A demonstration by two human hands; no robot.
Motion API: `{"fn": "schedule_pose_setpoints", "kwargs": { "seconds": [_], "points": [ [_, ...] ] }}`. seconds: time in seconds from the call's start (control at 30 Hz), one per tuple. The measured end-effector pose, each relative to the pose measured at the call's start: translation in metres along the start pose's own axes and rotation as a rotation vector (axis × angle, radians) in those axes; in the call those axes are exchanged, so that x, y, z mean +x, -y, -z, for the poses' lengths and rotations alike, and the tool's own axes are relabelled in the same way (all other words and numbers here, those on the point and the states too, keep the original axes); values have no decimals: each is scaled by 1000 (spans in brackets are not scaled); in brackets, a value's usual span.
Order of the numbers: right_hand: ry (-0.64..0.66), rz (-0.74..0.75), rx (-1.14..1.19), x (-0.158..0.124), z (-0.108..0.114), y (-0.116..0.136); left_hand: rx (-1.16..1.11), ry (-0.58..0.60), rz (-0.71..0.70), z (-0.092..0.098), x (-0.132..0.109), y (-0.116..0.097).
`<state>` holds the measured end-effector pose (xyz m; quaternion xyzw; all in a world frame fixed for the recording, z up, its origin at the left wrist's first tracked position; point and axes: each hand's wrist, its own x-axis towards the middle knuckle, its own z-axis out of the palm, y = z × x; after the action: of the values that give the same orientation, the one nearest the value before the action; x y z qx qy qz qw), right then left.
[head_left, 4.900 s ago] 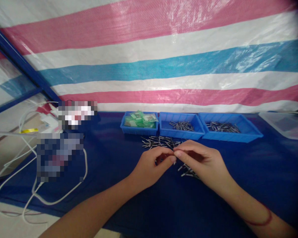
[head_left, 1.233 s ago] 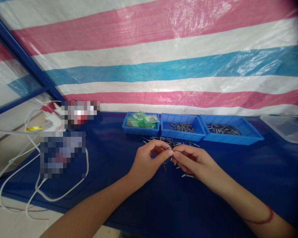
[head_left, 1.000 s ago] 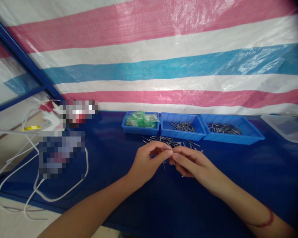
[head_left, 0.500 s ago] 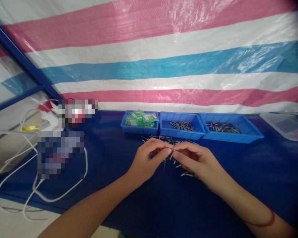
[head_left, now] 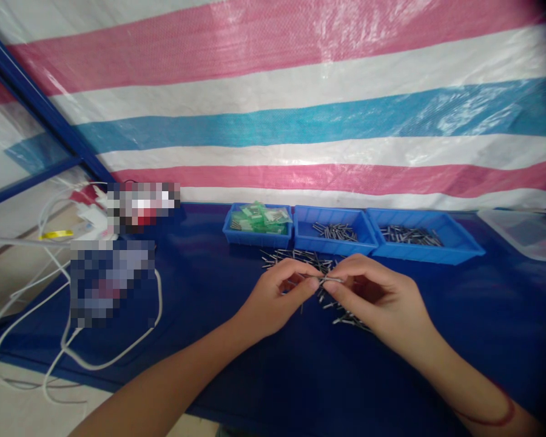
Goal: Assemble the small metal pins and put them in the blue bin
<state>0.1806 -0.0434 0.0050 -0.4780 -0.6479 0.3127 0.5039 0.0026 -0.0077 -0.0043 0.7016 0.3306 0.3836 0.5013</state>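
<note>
Thumb and forefinger of my left hand (head_left: 277, 297) are closed in a pinch on a thin metal rod (head_left: 322, 278). Facing it, my right hand (head_left: 382, 297) pinches at the same spot, its fingertips almost meeting the left ones. Something thin and silvery crosses between the fingertips; whether it is one rod or two I cannot tell. Behind and beneath the hands a loose pile of thin dark and silvery rods (head_left: 295, 258) lies on the blue table, partly hidden by my fingers.
Three blue bins stand along the back: one bin (head_left: 257, 239) with green packets, a middle bin (head_left: 309, 241) with short metal rods, and a right bin (head_left: 464, 247) with darker rods. A clear plastic container (head_left: 519, 233) sits far right. White cables (head_left: 157, 303) and blurred-out items occupy the left.
Both hands have shifted slightly right, the right hand more. The rod between the fingertips now shows more, and more of the pile behind is uncovered.
</note>
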Motion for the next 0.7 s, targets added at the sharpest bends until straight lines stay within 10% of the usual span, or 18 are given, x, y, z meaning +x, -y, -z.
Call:
{"fn": "schedule_pose_setpoints", "kwargs": {
  "seconds": [0.5,0.7],
  "points": [
    [87,-64,-159,-1,1,-3,5,8,85,-2,-1,-3],
    [-354,-96,-331,20,39,-17,302,-35,0,2,0,0]
  ]
}}
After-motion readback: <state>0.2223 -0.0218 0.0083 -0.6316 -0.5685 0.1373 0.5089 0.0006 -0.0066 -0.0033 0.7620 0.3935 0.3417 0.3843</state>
